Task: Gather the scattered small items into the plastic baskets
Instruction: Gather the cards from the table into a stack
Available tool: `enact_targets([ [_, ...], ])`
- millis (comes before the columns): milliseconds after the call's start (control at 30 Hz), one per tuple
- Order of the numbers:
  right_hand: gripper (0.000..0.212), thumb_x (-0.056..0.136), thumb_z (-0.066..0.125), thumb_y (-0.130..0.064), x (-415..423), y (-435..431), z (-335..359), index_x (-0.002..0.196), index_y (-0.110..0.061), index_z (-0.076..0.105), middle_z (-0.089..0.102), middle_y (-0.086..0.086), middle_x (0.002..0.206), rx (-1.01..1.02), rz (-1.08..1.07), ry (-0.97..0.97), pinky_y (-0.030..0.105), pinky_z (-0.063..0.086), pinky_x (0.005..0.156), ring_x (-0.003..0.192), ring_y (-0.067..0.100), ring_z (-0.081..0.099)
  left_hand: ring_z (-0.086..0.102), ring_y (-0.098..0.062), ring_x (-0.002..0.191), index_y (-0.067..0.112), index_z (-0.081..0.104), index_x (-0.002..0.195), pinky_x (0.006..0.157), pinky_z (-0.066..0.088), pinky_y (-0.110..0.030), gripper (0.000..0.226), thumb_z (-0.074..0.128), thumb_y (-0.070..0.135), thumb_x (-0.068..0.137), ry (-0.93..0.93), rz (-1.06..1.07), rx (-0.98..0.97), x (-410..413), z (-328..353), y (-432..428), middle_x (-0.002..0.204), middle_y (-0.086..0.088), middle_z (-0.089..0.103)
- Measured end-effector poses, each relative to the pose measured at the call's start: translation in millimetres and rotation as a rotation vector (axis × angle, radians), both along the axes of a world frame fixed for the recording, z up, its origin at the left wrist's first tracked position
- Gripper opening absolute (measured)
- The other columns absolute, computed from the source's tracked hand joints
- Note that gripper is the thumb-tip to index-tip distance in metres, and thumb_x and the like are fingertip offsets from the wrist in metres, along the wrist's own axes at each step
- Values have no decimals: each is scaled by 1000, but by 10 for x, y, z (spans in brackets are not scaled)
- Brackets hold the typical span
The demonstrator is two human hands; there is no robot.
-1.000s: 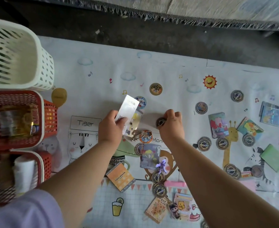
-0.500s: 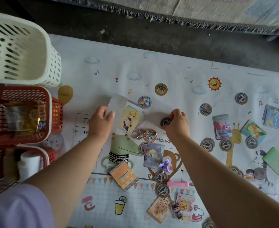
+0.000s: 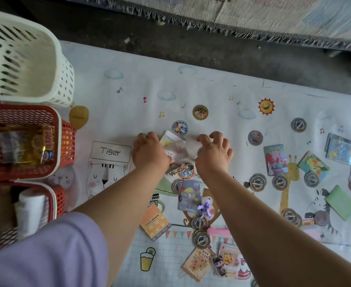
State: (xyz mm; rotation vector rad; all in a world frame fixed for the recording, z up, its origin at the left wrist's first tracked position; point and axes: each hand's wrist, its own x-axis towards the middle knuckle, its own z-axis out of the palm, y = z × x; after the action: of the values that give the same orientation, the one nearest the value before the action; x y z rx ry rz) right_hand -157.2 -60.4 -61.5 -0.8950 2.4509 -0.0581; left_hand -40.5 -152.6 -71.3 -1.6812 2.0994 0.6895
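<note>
My left hand [image 3: 149, 154] grips a small stack of picture cards [image 3: 170, 140] low over the printed mat [image 3: 129, 83]. My right hand [image 3: 214, 153] is curled close beside it, fingers bent around a dark round token [image 3: 200, 151] that is mostly hidden under the palm. A blurred white card [image 3: 182, 151] lies between the two hands. Several round tokens and cards lie scattered on the mat, such as a blue token [image 3: 180, 127], a gold token [image 3: 200, 112] and a pony card [image 3: 191, 196]. A white basket [image 3: 52, 59] and two red baskets [image 3: 56, 129] [image 3: 54, 201] stand at the left.
The upper red basket holds shiny wrapped packets [image 3: 25, 146]; the lower one holds a white roll [image 3: 30, 208]. A beaded keychain with a badge [image 3: 182, 169] lies below my hands. Dark floor [image 3: 170, 48] and a fringed rug [image 3: 253, 15] border the mat's far edge.
My left hand dropped from holding a white card up, swung left, then came right to meet the right hand over the cards. The right hand stayed near the same spot.
</note>
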Motion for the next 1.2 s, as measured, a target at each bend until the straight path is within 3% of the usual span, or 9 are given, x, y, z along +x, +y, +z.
enact_targets([
  [233, 54, 78, 61, -3, 124, 80, -1, 125, -28, 56, 36, -3, 137, -82, 10, -105, 33, 25, 100, 128, 23, 30, 63, -30, 101, 19, 47, 105, 78, 48, -33, 60, 86, 32, 62, 89, 37, 80, 7, 16, -129, 108, -5, 66],
  [367, 43, 78, 64, -5, 152, 227, 29, 117, -22, 62, 43, -1, 130, -197, -107, -127, 28, 25, 95, 123, 22, 36, 62, -25, 111, 17, 57, 125, 86, 47, -31, 70, 86, 37, 64, 85, -5, 173, 54, 67, -245, 121, -7, 66],
  [467, 38, 76, 64, -2, 190, 331, 36, 111, -17, 64, 48, 2, 124, -258, -154, -143, 25, 26, 90, 117, 24, 42, 66, -25, 100, 13, 66, 113, 83, 50, -30, 58, 86, 38, 64, 168, 48, 228, 159, 119, -219, 111, -8, 71],
  [633, 36, 75, 62, 4, 244, 418, 98, 108, -9, 65, 52, 5, 118, -406, -239, -173, 22, 32, 92, 109, 24, 48, 67, -22, 85, 17, 68, 95, 80, 56, -35, 29, 82, 27, 72, 401, 382, 216, 392, 251, -160, 96, -6, 72],
  [733, 33, 81, 57, 3, 321, 451, 190, 110, -12, 63, 55, 1, 114, -425, -276, -285, 22, 41, 84, 96, 15, 53, 69, -23, 93, 17, 66, 101, 88, 55, -40, 38, 83, 21, 68, 537, 617, 242, 661, 271, -120, 103, -4, 72],
  [833, 29, 85, 54, -2, 485, 500, 252, 109, -16, 63, 61, -2, 98, -324, -231, -389, 7, 35, 60, 83, 14, 56, 70, -27, 90, 20, 66, 90, 81, 56, -40, 27, 82, 14, 70, 598, 780, 301, 923, 331, 30, 100, -7, 72],
  [900, 26, 88, 55, -7, 635, 590, 287, 111, -18, 63, 65, 0, 93, -173, -122, -474, 5, 32, 50, 74, 13, 58, 71, -32, 87, 19, 66, 87, 80, 57, -51, 21, 81, 12, 73, 592, 863, 342, 1097, 359, 208, 99, -14, 72],
  [1000, 28, 90, 61, -10, 809, 716, 322, 117, -15, 60, 66, 3, 97, 39, -1, -623, 15, 43, 54, 79, 17, 62, 70, -33, 88, 17, 68, 91, 83, 56, -54, 20, 80, 17, 76, 537, 899, 355, 1288, 376, 498, 100, -16, 72],
  [1200, 30, 89, 54, -7, 1118, 803, 303, 119, -10, 58, 63, 10, 111, 162, 94, -595, 25, 45, 65, 92, 26, 61, 69, -29, 82, 10, 67, 107, 71, 56, -35, 31, 77, 20, 80, 449, 1047, 379, 1553, 337, 1002, 98, -13, 71],
])
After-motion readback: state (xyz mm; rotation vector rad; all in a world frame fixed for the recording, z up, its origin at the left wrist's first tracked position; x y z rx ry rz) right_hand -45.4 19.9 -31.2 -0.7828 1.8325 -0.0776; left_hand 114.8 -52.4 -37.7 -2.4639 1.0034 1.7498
